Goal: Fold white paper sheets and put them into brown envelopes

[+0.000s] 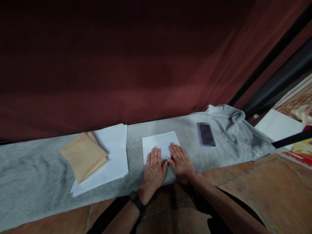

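In the head view I see a pile of brown envelopes (83, 156) at nine o'clock from the hands, lying on a stack of white sheets (114, 159). I cannot tell whether anything is inside them. The white paper (159, 143) lies mid-frame on the grey cloth (36, 182), its near part under both palms. The left hand (153, 167) and right hand (181, 161) rest flat on it side by side. Their fingers (156, 153) are stretched out, close together, clasping nothing, tips toward twelve o'clock. A dark phone (206, 134) lies at two o'clock.
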`<state>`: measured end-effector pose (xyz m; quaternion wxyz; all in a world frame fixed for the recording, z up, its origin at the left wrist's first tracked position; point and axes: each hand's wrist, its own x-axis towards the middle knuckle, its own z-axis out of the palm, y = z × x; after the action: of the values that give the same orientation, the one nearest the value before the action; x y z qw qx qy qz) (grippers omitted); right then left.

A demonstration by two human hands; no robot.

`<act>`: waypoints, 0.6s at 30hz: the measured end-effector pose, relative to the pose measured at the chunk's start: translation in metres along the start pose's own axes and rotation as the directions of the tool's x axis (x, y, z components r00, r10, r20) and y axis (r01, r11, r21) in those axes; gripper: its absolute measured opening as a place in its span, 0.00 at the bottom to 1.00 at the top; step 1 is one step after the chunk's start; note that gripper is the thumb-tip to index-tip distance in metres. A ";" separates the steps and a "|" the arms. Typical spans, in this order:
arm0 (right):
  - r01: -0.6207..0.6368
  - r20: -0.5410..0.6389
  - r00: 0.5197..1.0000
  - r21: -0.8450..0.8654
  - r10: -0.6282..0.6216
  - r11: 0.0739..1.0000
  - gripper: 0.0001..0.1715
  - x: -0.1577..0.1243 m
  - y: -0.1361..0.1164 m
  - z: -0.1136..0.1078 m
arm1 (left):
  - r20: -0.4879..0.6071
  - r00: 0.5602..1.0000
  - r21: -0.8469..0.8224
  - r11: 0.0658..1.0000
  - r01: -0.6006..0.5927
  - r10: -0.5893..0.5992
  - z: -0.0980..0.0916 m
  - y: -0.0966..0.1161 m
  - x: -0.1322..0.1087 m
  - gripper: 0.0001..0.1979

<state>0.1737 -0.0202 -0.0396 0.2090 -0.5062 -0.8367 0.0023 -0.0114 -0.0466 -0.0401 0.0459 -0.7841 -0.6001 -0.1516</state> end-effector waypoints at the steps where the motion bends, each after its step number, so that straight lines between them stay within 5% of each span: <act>1: 0.000 -0.006 1.000 -0.007 0.000 1.000 0.37 -0.002 0.003 -0.001 | -0.015 1.000 0.002 1.000 0.008 -0.008 -0.001 -0.002 -0.002 0.35; 14: -0.113 -0.015 0.994 -0.046 0.112 0.993 0.39 -0.014 0.008 -0.014 | -0.055 0.997 -0.001 0.998 0.056 -0.056 -0.017 -0.016 -0.015 0.36; 18: -0.008 0.051 0.999 0.038 0.006 0.999 0.37 -0.006 -0.011 -0.022 | -0.062 0.997 -0.045 0.998 -0.037 0.034 -0.019 -0.005 -0.011 0.32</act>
<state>0.1743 -0.0352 -0.0189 0.1972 -0.5050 -0.8397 0.0317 -0.0217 -0.0600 -0.0260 0.0488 -0.7906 -0.5806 -0.1884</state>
